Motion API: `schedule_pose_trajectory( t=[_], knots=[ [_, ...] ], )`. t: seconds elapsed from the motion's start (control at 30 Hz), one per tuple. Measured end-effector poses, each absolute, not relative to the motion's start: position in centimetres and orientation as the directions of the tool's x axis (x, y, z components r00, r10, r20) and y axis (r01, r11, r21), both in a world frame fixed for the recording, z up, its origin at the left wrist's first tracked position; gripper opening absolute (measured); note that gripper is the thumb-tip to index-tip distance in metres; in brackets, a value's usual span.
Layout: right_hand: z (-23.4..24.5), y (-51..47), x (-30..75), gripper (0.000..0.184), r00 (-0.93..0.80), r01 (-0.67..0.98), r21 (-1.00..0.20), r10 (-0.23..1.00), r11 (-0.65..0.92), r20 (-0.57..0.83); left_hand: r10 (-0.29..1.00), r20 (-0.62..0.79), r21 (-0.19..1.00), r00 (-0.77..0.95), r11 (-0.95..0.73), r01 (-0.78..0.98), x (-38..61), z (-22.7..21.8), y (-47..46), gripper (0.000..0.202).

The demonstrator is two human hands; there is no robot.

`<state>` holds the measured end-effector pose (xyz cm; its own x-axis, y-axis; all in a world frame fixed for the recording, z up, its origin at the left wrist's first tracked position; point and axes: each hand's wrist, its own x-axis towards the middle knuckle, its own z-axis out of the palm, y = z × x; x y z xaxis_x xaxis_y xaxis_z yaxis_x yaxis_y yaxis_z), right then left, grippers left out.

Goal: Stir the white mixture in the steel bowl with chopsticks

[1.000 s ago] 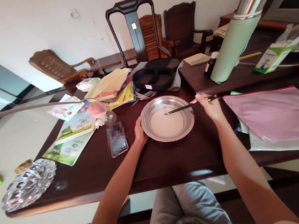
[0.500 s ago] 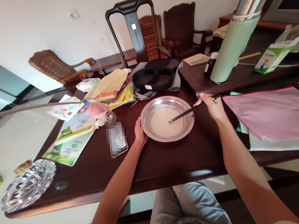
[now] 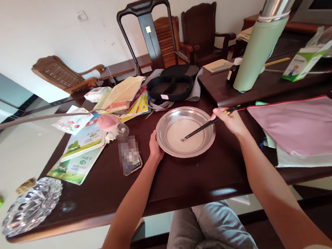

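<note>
A shallow round metal bowl [image 3: 210, 138] stands on the dark wooden table, with a whitish liquid [image 3: 178, 133] in it. My left hand [image 3: 155, 146] is closed on the bowl's left rim, thumb on the edge and the other fingers hidden beneath or behind it. In my right hand [image 3: 228, 120] is a pair of black chopsticks [image 3: 201, 128], held together and slanting down to the left. Their tips reach into the liquid near the bowl's middle. Just left of my left hand lies a phone [image 3: 130, 155] with a blurred screen.
Left are books [image 3: 81, 142], a pink-topped bottle [image 3: 109, 124] and a cut-glass dish [image 3: 34, 203]. Behind the bowl lies an open black case [image 3: 170, 87]. A green thermos [image 3: 260, 49], a small box [image 3: 304, 64] and a pink folder [image 3: 304, 125] are on the right.
My right hand and the chopsticks have moved left, their tips shifting left and slightly down through the liquid. My left hand and the bowl stay where they were.
</note>
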<state>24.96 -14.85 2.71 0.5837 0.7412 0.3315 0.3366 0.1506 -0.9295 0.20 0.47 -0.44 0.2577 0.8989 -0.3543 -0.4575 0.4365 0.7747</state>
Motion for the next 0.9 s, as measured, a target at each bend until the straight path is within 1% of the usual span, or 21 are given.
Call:
schedule_pose_trajectory(
  t=[0.07, 0.1, 0.2, 0.27, 0.33, 0.43, 0.5, 0.63, 0.7, 0.73, 0.83, 0.9],
  knots=[
    [2.7, -14.7, 24.7, 0.059, 0.541, 0.359, -0.922, 0.771, 0.148, 0.335, 0.898, -0.356, 0.772, 0.259, 0.439, -0.459, 0.2, -0.5, 0.5, 0.036],
    [2.6, -14.7, 24.8, 0.058, 0.55, 0.37, -0.917, 0.761, 0.148, 0.345, 0.898, -0.356, 0.772, 0.258, 0.438, -0.46, 0.2, -0.5, 0.5, 0.036],
    [2.3, -14.8, 25.6, 0.056, 0.657, 0.374, -0.915, 0.653, 0.151, 0.376, 0.899, -0.354, 0.772, 0.258, 0.437, -0.462, 0.2, -0.6, 0.5, 0.034],
    [2.1, -15.0, 26.0, 0.058, 0.699, 0.348, -0.923, 0.612, 0.163, 0.371, 0.896, -0.356, 0.77, 0.265, 0.442, -0.461, 0.2, -0.7, 0.6, 0.034],
    [2.2, -15.0, 25.8, 0.059, 0.672, 0.334, -0.928, 0.649, 0.165, 0.357, 0.895, -0.359, 0.769, 0.266, 0.445, -0.459, 0.1, -0.8, 0.7, 0.033],
    [2.5, -14.8, 25.0, 0.058, 0.559, 0.355, -0.922, 0.755, 0.158, 0.344, 0.897, -0.359, 0.773, 0.26, 0.441, -0.456, 0.1, -0.9, 0.7, 0.034],
    [2.7, -14.7, 24.7, 0.057, 0.536, 0.379, -0.912, 0.766, 0.159, 0.356, 0.899, -0.356, 0.775, 0.255, 0.437, -0.456, 0.1, -0.8, 0.7, 0.034],
    [2.5, -15.0, 25.6, 0.057, 0.67, 0.363, -0.918, 0.641, 0.157, 0.375, 0.905, -0.341, 0.781, 0.252, 0.423, -0.46, 0.1, -0.6, 0.5, 0.036],
    [2.4, -15.1, 25.8, 0.059, 0.697, 0.335, -0.927, 0.618, 0.169, 0.365, 0.906, -0.336, 0.783, 0.258, 0.421, -0.458, 0.1, -0.6, 0.5, 0.036],
    [2.5, -15.1, 25.8, 0.06, 0.683, 0.33, -0.929, 0.636, 0.171, 0.359, 0.905, -0.336, 0.783, 0.261, 0.423, -0.456, 0.1, -0.6, 0.5, 0.036],
    [2.7, -14.9, 25.0, 0.059, 0.572, 0.35, -0.923, 0.745, 0.158, 0.344, 0.899, -0.353, 0.781, 0.259, 0.436, -0.447, 0.1, -0.7, 0.6, 0.035],
    [2.8, -14.7, 24.7, 0.058, 0.529, 0.378, -0.913, 0.773, 0.156, 0.351, 0.898, -0.361, 0.783, 0.252, 0.439, -0.44, 0.1, -0.8, 0.7, 0.035]
  ],
)
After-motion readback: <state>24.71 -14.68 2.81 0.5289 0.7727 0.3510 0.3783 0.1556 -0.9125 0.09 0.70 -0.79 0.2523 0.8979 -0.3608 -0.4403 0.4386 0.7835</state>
